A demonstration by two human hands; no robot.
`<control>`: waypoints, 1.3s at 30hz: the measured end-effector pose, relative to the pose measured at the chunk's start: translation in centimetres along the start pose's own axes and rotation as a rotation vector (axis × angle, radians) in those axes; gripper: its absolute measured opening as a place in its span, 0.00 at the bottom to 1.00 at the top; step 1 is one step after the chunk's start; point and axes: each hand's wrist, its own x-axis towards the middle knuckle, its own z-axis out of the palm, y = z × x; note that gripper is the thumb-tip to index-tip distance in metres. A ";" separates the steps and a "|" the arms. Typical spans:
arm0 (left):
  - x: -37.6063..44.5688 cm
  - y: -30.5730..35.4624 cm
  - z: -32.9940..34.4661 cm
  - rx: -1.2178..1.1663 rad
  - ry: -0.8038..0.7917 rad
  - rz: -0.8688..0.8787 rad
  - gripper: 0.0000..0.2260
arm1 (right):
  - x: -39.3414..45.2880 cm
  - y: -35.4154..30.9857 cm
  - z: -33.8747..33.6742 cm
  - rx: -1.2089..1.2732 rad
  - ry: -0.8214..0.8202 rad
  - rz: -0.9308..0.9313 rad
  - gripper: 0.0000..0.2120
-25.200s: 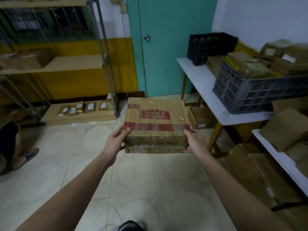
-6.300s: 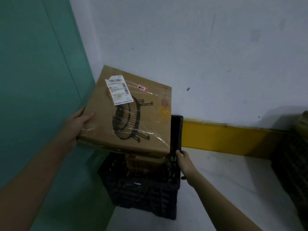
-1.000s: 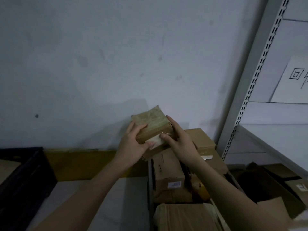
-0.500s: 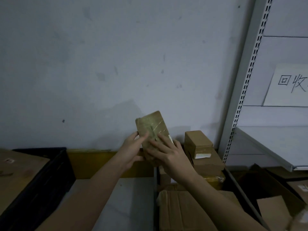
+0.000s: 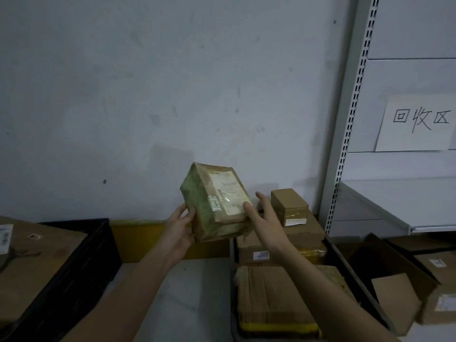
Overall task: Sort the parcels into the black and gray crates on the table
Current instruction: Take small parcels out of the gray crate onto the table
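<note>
Although the black crate (image 5: 81, 262) at the far left already carries a large flat cardboard parcel (image 5: 29, 265) across its top, the sorting looks to be only partway through, since a parcel is in hand and loose boxes lie off to the right. Between the two crates a bare strip of the bench (image 5: 195, 297) shows. Above it the left hand (image 5: 179, 230) cups the lower left edge of a small tape-wrapped parcel (image 5: 214, 201), its fingers curled against the greenish side; that grip is closed round the package. The parcel is held up on end, well clear of the bench, tilted, its shipping label turned toward the camera as if being read. The right hand (image 5: 265, 218) supports it from the right with the thumb pressed on the labelled face, while at least one finger sticks out straight behind, so this grip is looser, more a prop than a clench. Just below and right, the gray crate (image 5: 233, 255) is heaped with brown boxes, a small carton (image 5: 290, 206) perched on top, leaving little spare room by my reading. Further right, under the metal shelf (image 5: 375, 206), more cardboard boxes (image 5: 404, 292) wait; whether they are sorted I cannot tell
</note>
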 end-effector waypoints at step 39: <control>13.0 -3.7 -6.6 0.644 0.250 0.040 0.44 | 13.1 6.9 -6.9 -0.875 0.340 0.216 0.22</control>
